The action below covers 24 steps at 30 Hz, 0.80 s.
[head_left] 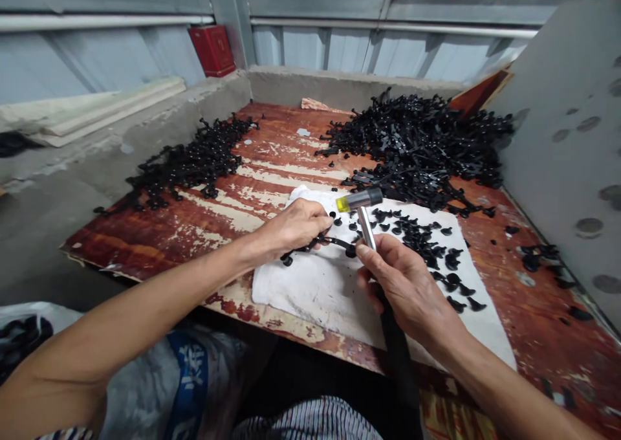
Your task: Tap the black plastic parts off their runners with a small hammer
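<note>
My right hand (400, 275) is closed around a small two-faced mallet (367, 226), with one yellow face, one dark face, a metal shaft and a black grip. Its head stands raised above a white cloth (320, 291). My left hand (298, 223) is closed on a black plastic strip (339, 241) with round knobs; the strip's other end reaches to my right fingertips, and I cannot tell whether they pinch it. Just right of the mallet, several loose black cup-shaped pieces (420, 236) lie on the cloth.
A large heap of black parts (412, 142) covers the back right of the worn red board (272, 162). Another pile (194, 158) lies at the left. A grey spotted panel (572, 142) bounds the right side. A red box (212, 50) sits on the ledge in the back corner.
</note>
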{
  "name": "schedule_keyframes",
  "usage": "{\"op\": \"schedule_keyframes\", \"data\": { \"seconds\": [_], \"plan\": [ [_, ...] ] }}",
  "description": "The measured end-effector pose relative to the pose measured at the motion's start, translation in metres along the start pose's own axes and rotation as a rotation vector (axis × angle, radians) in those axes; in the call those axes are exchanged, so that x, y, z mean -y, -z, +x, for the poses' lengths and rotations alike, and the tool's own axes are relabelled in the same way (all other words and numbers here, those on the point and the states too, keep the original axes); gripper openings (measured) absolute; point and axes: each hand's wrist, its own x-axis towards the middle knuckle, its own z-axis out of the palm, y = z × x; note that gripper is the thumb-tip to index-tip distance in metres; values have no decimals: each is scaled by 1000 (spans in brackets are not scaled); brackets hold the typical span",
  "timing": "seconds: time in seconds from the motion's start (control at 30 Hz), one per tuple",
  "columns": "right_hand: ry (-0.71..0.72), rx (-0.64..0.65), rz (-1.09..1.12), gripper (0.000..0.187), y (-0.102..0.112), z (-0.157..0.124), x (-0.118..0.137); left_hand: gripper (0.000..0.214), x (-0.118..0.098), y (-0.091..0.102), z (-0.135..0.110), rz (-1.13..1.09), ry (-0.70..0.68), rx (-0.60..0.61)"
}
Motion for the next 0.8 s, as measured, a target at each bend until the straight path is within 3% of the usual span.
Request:
{"op": "schedule_keyframes", "data": {
  "seconds": [0.2,0.37,0.5,0.67,0.8],
  "plan": [
    [-110,-44,159,38,6,-20,-6,16,0,6,12,110,41,80],
    [-172,-6,252,36,8,-28,-7,22,3,5,27,357,-229,0],
    [-190,32,299,36,10,-34,-8,19,9,3,35,361,-280,71],
    [-234,79,351,39,8,-36,-9,21,11,4,38,328,-330,71],
    [-255,41,379,38,8,-34,-13,21,12,4,39,301,-342,98]
  ]
}}
